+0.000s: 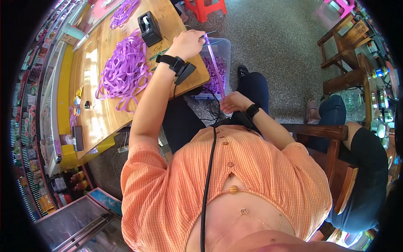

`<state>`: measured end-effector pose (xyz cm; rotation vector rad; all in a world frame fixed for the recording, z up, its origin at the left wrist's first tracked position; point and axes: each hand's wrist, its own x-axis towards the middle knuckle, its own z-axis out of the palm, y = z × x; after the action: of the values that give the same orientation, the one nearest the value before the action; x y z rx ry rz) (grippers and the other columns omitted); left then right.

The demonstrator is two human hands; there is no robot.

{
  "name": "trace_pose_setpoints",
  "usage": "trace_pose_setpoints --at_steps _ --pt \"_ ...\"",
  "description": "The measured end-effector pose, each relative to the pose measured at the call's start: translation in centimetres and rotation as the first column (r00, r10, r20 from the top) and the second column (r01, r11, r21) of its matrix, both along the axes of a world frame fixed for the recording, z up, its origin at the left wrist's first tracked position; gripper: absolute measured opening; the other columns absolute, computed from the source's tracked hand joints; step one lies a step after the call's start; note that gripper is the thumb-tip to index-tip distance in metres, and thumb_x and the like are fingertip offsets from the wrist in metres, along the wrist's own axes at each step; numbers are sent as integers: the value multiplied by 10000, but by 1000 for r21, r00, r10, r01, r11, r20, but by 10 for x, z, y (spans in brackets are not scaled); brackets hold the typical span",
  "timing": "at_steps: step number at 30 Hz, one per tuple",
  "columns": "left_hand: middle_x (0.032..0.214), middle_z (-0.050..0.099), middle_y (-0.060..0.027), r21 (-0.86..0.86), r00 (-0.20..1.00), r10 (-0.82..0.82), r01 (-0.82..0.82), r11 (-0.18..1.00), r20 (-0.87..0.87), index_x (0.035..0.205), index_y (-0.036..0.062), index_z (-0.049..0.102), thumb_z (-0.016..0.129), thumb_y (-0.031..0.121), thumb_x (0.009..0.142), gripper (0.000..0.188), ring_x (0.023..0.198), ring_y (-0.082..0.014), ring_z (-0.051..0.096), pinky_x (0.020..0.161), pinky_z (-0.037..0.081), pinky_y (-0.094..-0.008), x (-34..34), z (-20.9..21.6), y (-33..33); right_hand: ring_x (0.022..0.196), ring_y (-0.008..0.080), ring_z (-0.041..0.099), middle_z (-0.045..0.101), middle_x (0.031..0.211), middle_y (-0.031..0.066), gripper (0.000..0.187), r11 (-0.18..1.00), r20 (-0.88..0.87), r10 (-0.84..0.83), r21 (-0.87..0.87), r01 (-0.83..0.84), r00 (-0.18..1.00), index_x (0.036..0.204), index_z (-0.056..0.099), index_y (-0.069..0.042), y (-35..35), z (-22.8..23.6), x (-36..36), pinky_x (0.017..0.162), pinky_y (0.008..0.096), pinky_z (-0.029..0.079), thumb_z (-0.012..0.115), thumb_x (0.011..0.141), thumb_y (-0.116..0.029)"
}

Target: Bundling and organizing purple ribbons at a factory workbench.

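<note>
A long purple ribbon (215, 63) runs taut between my two hands, over a clear plastic bin (227, 63) at the table's right edge. My left hand (189, 44) is closed on its upper end, palm down over the table's corner. Thin bluish-green rods (213, 43) stick out past those fingers; whether that hand grips them is hidden. Lower down, near my lap, my right hand (236, 103) pinches the ribbon's other end. Inside the bin lies a heap of purple strips (215, 75). A large loose pile of purple ribbon (125, 69) rests on the table, left of my left forearm.
On the wooden table (90, 122) stand a black tape dispenser (150, 28) and a smaller purple ribbon bundle (124, 13). Black cables (214, 109) hang below the bin. A red stool (205, 9) is beyond. Another person's leg (333, 111) and wooden chairs (342, 46) are at right.
</note>
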<state>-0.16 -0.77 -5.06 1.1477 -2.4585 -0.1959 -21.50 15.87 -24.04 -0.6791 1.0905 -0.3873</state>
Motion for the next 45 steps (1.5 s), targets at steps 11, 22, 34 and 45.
trace_pose_setpoints --at_steps 11,22,34,45 --pt "880 706 -116 545 957 101 67 836 -272 1037 16 693 663 162 909 197 743 -190 670 694 535 -307 -2 -55 189 708 213 701 723 901 157 280 993 203 -10 120 -15 979 1053 663 23 35 33 2 650 323 589 620 928 -224" --pt "760 685 -42 701 864 308 71 710 -398 920 2 675 695 198 909 197 661 -91 616 612 493 -263 -6 -106 181 721 206 696 719 904 143 301 988 144 -73 146 51 987 1047 665 11 20 36 11 680 308 582 585 940 -258" --pt "936 699 -136 503 895 235 -15 864 -378 1037 35 711 680 204 895 223 804 -197 673 709 515 -314 -3 -116 176 653 196 689 719 811 111 343 998 -100 6 -56 -12 995 944 693 -3 36 42 12 581 287 561 644 919 -342" --pt "866 719 -49 776 790 384 175 606 -478 976 -9 723 726 229 887 255 790 -104 639 726 499 -264 -7 -142 168 726 164 686 718 931 121 297 991 -3 129 -43 -129 992 1069 669 -22 34 64 -3 655 270 568 633 935 -285"
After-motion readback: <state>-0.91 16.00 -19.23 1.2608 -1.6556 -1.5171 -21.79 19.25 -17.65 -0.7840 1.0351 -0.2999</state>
